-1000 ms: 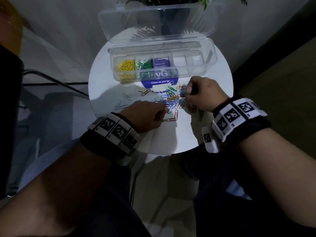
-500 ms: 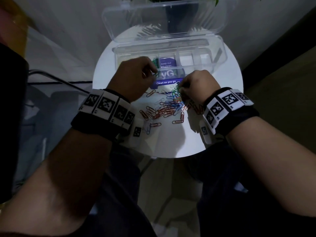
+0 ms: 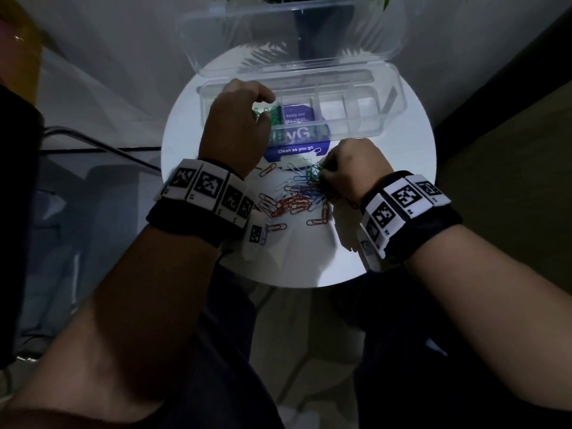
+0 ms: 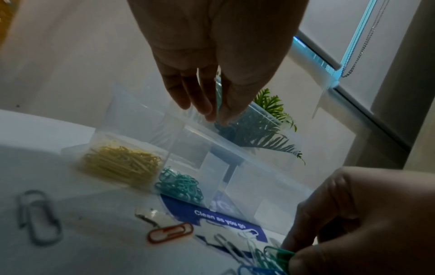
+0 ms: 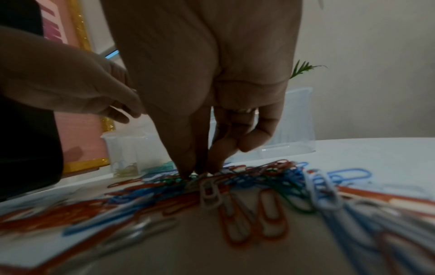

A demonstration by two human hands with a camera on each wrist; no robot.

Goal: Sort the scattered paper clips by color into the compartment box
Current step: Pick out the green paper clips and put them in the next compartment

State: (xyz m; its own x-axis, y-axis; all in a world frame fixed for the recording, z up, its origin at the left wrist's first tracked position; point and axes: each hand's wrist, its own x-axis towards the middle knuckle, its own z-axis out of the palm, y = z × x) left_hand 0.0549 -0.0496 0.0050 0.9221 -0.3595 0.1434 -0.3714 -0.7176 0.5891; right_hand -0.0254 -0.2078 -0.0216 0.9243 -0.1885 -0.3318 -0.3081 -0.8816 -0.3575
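Left hand (image 3: 236,125) is over the left end of the clear compartment box (image 3: 365,119), fingers curled down above the green clips (image 3: 274,113) in the 2nd compartment; can't tell if it holds anything. Box sits at the far edge of the round white surface (image 3: 309,258), lid (image 3: 288,32) open & tilted back. Right hand (image 3: 353,168) is at mid-surface, fingertips pinching into the right side of the mixed clip pile (image 3: 294,196): red, blue, white, some green. A blue sticker (image 3: 297,148) lies partly under the box, w/ text "Clean as you go". Both wrists wear bands w/ black-white markers.
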